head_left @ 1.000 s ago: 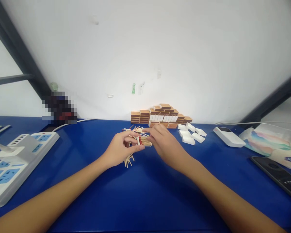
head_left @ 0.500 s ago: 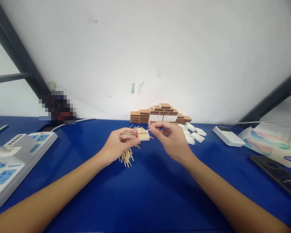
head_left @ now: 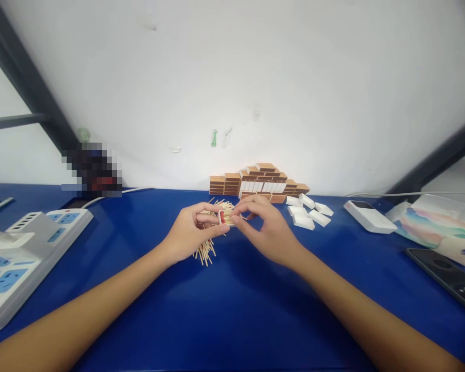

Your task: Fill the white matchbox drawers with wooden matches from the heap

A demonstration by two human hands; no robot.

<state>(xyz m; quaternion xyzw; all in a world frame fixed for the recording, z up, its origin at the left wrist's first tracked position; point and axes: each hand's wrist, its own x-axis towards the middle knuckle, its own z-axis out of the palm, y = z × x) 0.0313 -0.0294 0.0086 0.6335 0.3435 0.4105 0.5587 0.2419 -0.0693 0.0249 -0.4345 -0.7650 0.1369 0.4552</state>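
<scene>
My left hand (head_left: pixel 189 232) holds a small open matchbox tray (head_left: pixel 223 217) filled with red-tipped matches, just above the blue table (head_left: pixel 232 310). My right hand (head_left: pixel 261 227) meets it from the right, its fingertips pinching the tray's right end and the matches in it. Loose matches (head_left: pixel 205 251) lie in a heap on the table under and behind my left hand. Behind the hands, against the white wall, stands a stack of brown matchboxes (head_left: pixel 258 181). Several white inner trays (head_left: pixel 308 212) lie to the right of it.
A white power strip (head_left: pixel 19 253) sits at the left edge. At the right lie a white flat device (head_left: pixel 368 215), a plastic-wrapped tissue pack (head_left: pixel 434 227) and a dark phone (head_left: pixel 445 276). Cables run along the wall.
My right hand lifted away from the tray to the right half a second ago and has now come back onto it. The left hand kept hold of the tray, barely moving.
</scene>
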